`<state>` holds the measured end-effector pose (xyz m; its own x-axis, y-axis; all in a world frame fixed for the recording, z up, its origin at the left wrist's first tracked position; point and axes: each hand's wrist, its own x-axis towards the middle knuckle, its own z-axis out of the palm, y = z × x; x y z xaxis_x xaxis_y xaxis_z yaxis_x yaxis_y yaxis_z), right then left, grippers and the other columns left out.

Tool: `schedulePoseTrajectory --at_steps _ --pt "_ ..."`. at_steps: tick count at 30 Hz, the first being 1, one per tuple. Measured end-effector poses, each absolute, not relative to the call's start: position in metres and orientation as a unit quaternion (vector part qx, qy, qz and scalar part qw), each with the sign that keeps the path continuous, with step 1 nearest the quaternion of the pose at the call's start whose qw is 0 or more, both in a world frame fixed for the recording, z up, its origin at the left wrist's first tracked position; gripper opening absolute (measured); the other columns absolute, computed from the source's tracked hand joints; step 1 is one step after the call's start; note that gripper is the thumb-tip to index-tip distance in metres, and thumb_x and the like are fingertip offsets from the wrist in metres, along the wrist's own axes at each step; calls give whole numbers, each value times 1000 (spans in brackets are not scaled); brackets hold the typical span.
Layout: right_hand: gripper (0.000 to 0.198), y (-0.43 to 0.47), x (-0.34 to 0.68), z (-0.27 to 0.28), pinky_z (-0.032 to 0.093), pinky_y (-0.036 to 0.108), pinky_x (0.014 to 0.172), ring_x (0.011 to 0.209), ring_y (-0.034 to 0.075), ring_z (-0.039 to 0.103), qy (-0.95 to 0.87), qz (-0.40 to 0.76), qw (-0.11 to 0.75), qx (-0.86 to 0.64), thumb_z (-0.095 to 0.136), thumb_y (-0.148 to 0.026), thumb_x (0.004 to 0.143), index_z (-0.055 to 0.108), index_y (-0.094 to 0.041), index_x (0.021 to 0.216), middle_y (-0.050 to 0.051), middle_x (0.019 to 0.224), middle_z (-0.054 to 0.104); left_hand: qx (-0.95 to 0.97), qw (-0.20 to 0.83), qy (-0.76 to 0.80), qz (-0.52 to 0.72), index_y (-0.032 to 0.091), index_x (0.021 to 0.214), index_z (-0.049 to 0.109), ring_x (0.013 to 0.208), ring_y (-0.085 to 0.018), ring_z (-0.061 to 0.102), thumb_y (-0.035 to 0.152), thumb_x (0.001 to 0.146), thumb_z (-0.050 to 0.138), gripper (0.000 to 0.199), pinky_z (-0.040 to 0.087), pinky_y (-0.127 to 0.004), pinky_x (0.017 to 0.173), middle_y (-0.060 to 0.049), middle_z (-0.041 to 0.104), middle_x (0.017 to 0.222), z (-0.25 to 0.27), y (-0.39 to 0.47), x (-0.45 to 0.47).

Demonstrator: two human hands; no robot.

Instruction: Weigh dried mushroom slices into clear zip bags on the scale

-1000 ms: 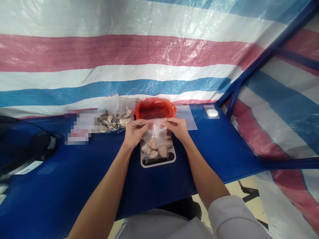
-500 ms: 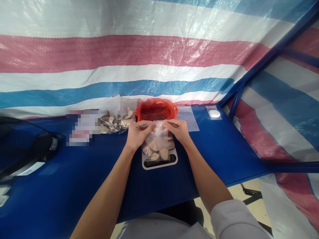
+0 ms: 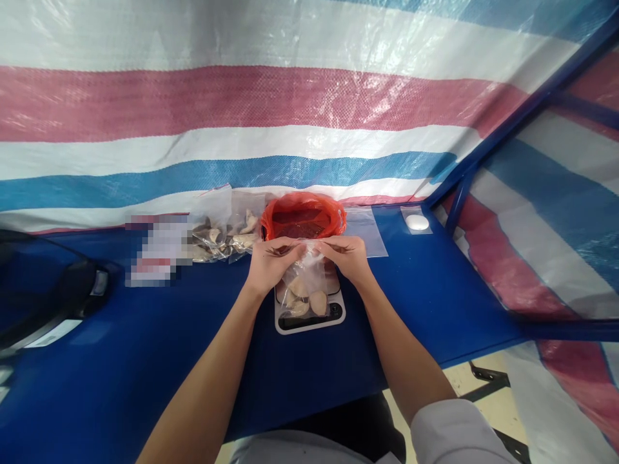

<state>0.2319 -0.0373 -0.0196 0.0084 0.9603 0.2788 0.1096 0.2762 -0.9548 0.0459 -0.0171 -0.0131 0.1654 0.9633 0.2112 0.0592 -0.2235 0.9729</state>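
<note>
Both hands pinch the top edge of a clear plastic bag (image 3: pixel 305 287) that holds several pale tan, stone-like pieces. My left hand (image 3: pixel 273 263) is closed on the edge's left part, and my right hand (image 3: pixel 345 256) is closed on its right part, the fingertips close together. Behind and partly under the bag lies a white kitchen scale (image 3: pixel 314 325) with a dark front panel; I cannot tell whether the bag rests on it. Just beyond my fingers an open red plastic bag (image 3: pixel 304 218) stands with its mouth up, its contents hard to make out.
Filled clear bags (image 3: pixel 213 241) of similar pieces lie left of the red bag. A flat clear bag (image 3: pixel 365 232) lies to its right. Farther right is a small white rounded object (image 3: pixel 416 222). A black object (image 3: pixel 62 303) occupies the blue table's (image 3: pixel 159 348) left side. Striped sheeting (image 3: pixel 242 103) hangs behind.
My two hands have drawn slightly closer together along the bag's top edge. The bag stays in front of the scale, and the view has shifted slightly.
</note>
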Motion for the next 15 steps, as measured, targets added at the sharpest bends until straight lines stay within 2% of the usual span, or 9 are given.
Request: schedulePoseTrajectory --at_steps 8,15 --pt "22 -36 233 -22 54 28 59 65 17 67 -576 381 552 -468 71 -41 82 79 -22 76 2 73 76 599 470 414 499 16 81 80 60 -18 68 45 70 83 30 57 -29 62 -6 76 69 -12 -15 41" --pt "22 -35 228 -26 54 28 55 56 15 63 -555 412 551 -467 75 -44 75 76 -22 78 2 70 74 611 463 417 488 16 80 80 59 -19 69 48 69 83 33 58 -31 62 -6 75 66 -7 -20 43"
